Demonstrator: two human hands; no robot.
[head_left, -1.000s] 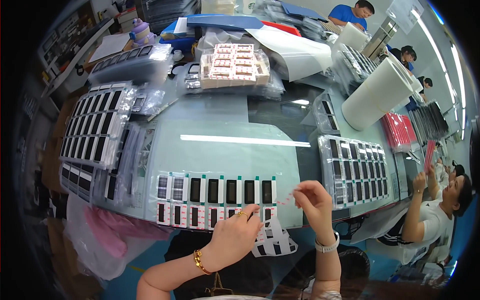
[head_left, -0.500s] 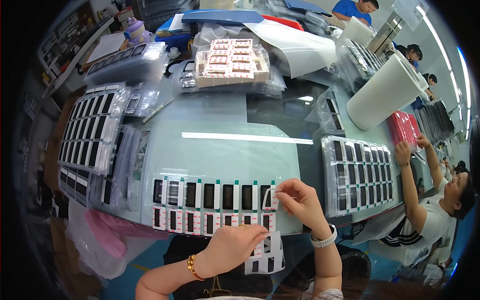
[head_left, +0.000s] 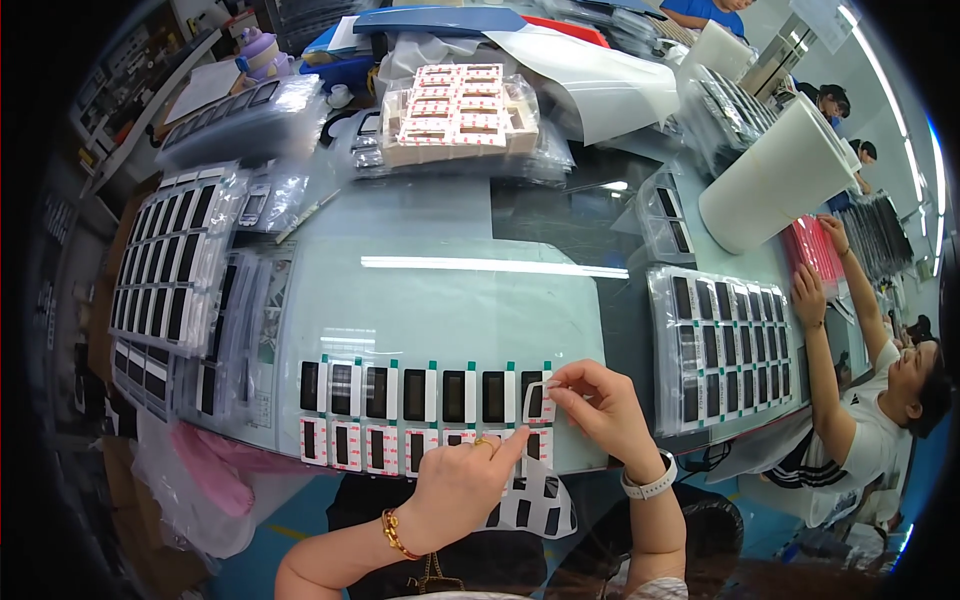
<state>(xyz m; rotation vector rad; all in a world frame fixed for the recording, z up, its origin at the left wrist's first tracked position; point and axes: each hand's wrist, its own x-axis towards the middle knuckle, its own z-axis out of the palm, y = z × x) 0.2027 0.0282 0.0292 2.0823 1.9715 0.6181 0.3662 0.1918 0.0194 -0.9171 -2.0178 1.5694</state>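
Pinching a thin white frame point(head_left: 529, 402), right fingers point(head_left: 572, 377) are hovering over one black rectangular panel point(head_left: 537, 403) near the glass desk's point(head_left: 430, 310) front edge; six alongside are lying unframed; left fingers' point(head_left: 509, 449) grip is hidden.

Left hand point(head_left: 462, 490): at the near edge of the greenish mat point(head_left: 450, 315), its thumb out of sight.
Near row of red-printed frames point(head_left: 381, 450): along the mat's near edge, partly covered by the left hand (the print is too small to read).
White cut-out sheet point(head_left: 548, 508): overhanging the mat's near edge, its left part hidden behind the left hand.
Right sleeve point(head_left: 657, 588): nearer the wearer than the mat, cut off by the lower edge.
Blue-shirted person point(head_left: 703, 10): beyond the mat's far right, head cropped by the upper edge.
Wrapped tray stack point(head_left: 235, 125): beyond the mat's far left, blurred.
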